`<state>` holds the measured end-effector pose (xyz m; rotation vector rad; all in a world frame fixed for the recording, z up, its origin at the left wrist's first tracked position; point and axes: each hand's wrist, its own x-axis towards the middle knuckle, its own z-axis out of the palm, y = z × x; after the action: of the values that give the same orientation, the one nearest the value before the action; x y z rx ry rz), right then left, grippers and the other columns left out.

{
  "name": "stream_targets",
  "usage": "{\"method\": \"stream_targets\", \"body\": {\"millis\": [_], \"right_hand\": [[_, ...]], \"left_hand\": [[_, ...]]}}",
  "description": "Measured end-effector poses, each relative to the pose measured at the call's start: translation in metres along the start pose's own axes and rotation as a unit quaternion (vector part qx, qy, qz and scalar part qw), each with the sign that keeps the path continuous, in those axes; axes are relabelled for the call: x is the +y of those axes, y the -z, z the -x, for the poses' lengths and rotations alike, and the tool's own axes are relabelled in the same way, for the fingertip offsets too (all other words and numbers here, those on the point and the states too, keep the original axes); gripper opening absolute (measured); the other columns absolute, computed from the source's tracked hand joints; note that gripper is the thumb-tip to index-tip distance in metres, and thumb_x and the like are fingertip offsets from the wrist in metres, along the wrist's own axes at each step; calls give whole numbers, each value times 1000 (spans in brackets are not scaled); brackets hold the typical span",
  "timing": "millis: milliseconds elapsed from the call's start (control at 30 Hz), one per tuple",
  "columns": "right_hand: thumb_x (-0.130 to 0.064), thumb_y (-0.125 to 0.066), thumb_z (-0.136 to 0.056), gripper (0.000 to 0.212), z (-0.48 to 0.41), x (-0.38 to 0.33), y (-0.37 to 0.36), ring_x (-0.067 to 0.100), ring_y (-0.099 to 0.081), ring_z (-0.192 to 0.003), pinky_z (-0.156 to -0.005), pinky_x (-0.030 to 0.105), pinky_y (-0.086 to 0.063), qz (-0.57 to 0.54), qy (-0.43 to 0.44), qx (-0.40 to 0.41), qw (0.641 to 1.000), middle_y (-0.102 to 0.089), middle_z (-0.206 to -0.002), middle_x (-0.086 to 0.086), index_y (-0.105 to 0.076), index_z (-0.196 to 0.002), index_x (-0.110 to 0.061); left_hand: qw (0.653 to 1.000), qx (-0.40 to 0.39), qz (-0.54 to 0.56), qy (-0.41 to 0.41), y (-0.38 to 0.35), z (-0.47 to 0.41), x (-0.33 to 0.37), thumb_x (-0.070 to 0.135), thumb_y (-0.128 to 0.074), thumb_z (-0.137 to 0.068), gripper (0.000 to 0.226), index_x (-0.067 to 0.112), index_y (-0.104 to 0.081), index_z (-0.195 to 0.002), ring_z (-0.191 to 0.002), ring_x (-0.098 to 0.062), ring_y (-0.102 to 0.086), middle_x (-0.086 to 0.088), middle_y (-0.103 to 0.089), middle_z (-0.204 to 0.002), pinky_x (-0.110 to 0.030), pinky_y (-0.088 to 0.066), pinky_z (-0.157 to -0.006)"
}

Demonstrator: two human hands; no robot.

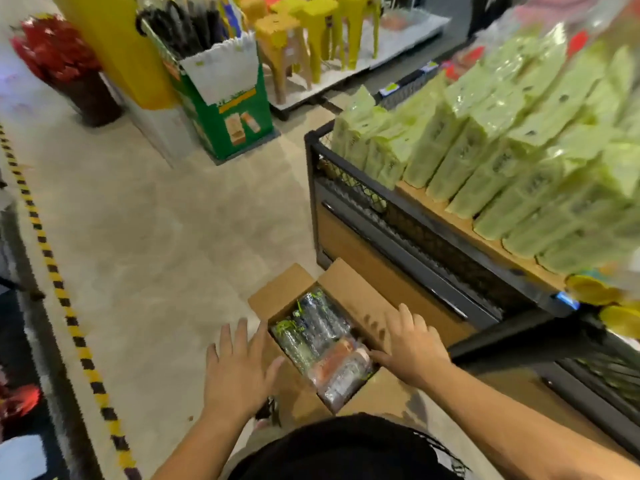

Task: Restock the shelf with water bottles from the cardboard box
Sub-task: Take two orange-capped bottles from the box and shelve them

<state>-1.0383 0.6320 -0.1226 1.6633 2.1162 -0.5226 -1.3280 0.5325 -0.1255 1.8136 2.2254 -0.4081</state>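
Shop aisle, bare concrete floor (156,237); cardboard box (353,292) sits on it, flaps open, hard against the foot of the shelf (433,244) on the right. Water bottles (311,327) lie flat inside, packed side by side, wrapped in film; one with an orange-red label nearest the person.

Left hand (239,368): fingers spread, flat, palm down over the box's left edge, holding nothing. Right hand (412,344): also open and empty, fingers resting on or just above the right flap; contact unclear from this angle.

Judgement: step in hand is opening up/steadying the box before the first pick. No bottle lifted yet, task looks near its start.

How to do it well:
- press both side flaps fully out so they don't spring back over the bottles
- take the near bottles first, grip around the body, not the film
- film looks slippery and may tie bottles together; check before lifting
- lift straight up, box walls are close

Surroundings: shelf top tier is full of pale green packets (502,161), black mesh rail in front. Where the bottles go can't be told; lower tier mostly hidden. Yellow-black hazard tape (52,268) runs along the floor at left. Green display carton (225,112) and yellow plastic stools (311,32) stand farther up the aisle, well apart from the box.
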Motion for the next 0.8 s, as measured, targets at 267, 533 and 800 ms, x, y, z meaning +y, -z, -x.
{"method": "stream_targets", "body": {"millis": [267,533,800], "right_hand": [[-75,-34,-93,93,3,-11,-25,38,-19,-150,-115,51,-30,-95,-223,-29,970,-3,-168,12,-3,-162,-19],[-69,-37,-95,87,17,-74,-58,37,-26,-145,-114,49,-34,-168,-331,-40,928,-10,-165,14,-6,-159,-17],[-69,-30,-97,86,15,-83,-130,38,-25,-146,-111,49,-35,-190,-335,-127,914,-6,-167,16,-3,-160,-17]], "left_hand": [[979,-14,-44,-197,26,-130,0,73,-24,-92,80,26,-27,-157,-143,-40,-31,-14,-33,-160,-57,-37,-108],[939,-33,-97,-330,20,-190,-7,67,-28,-90,80,17,-44,-150,-129,-51,-46,-24,-47,-146,-64,-45,-94],[917,-100,-161,-352,-49,-189,10,67,-21,-98,76,30,0,-160,-152,-39,-5,-12,-9,-168,-59,-15,-120]]}}
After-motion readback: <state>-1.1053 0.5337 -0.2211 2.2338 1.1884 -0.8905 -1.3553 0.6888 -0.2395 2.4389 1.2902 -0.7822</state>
